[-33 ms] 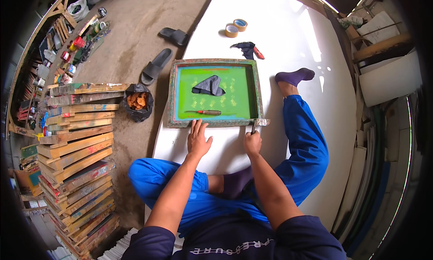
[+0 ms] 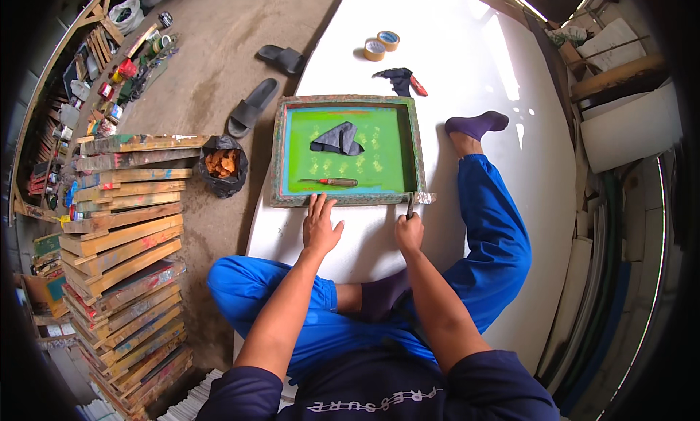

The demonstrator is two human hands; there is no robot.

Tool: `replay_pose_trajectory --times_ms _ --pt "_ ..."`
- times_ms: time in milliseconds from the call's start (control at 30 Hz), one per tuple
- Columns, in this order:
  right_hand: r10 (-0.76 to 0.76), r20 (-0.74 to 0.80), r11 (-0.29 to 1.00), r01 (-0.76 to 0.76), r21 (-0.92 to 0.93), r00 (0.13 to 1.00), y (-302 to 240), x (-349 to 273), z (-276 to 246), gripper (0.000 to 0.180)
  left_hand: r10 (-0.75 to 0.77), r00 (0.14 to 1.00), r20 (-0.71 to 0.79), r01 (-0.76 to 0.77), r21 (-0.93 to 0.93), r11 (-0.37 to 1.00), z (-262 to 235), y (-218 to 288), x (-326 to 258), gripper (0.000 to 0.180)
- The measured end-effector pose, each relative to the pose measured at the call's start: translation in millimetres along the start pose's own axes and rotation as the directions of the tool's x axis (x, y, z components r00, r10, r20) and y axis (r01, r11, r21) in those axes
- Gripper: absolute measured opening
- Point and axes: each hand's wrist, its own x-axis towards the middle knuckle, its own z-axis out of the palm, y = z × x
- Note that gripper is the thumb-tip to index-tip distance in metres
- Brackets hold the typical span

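A screen-printing frame (image 2: 279, 140) with green mesh lies before me on a white surface. My left hand (image 2: 321, 230) rests open at its near edge, fingertips touching the wood. At the near right corner, my right hand (image 2: 409, 234) is closed round a narrow dark-handled tool (image 2: 410, 206), its tip against the frame; its exact kind is unclear. Beside that tip, a crumpled silvery strip (image 2: 426, 198) sticks out from the corner. Inside the frame lie a folded dark grey cloth (image 2: 337, 140) and a slim tool with a brown handle (image 2: 341, 182).
Beyond the frame are a dark cloth with a red-handled item (image 2: 399, 79) and two tape rolls (image 2: 375, 51). To the left stand stacked wooden frames (image 2: 131, 231), a black bag of orange-brown scraps (image 2: 222, 165) and sandals (image 2: 253, 106). My blue-trousered legs (image 2: 496, 231) flank the work.
The right hand and its tool have shifted very slightly at the frame's corner. All else stays as it was.
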Motion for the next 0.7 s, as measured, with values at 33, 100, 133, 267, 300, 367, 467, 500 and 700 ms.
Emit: replay_pose_trajectory --times_ms 33,100,133,267,300,367,467,500,700 --pt "-0.026 0.021 0.999 0.025 0.022 0.999 7 -2 -2 0.035 0.006 1.000 -0.002 -0.006 -0.001 1.000 0 -1 -1 0.059" --pt "-0.128 0.056 0.990 0.124 0.067 0.990 23 -5 0 0.034 0.033 0.998 -0.053 -0.032 0.019 0.999 -4 2 2 0.053" --pt "-0.182 0.109 0.982 0.173 0.081 0.977 30 -9 5 0.033 0.050 0.994 -0.100 -0.047 0.039 0.998 -5 5 3 0.048" --pt "-0.304 0.418 0.951 0.296 0.085 0.856 25 -45 15 0.034 -0.001 1.000 -0.007 -0.001 -0.217 0.976 -11 13 2 0.032" --pt "-0.340 0.474 0.935 0.345 0.080 0.812 13 -57 16 0.034 -0.098 0.993 0.066 0.115 -0.365 0.924 -7 9 -1 0.032" --pt "-0.388 0.568 0.905 0.417 0.084 0.726 -4 -72 20 0.033 -0.213 0.889 0.406 0.440 -0.621 0.649 -11 2 -1 0.034" --pt "-0.414 0.646 0.871 0.486 0.076 0.641 -17 -84 33 0.033 -0.260 0.757 0.600 0.642 -0.608 0.466 -32 -5 -5 0.028" --pt "-0.431 0.661 0.862 0.498 0.100 0.614 -20 -86 38 0.033 -0.283 0.717 0.637 0.687 -0.580 0.439 -39 -8 -7 0.027" --pt "-0.492 0.756 0.822 0.516 0.240 0.432 -30 -89 69 0.037 -0.331 0.632 0.701 0.775 -0.581 0.249 -70 -46 -23 0.025"
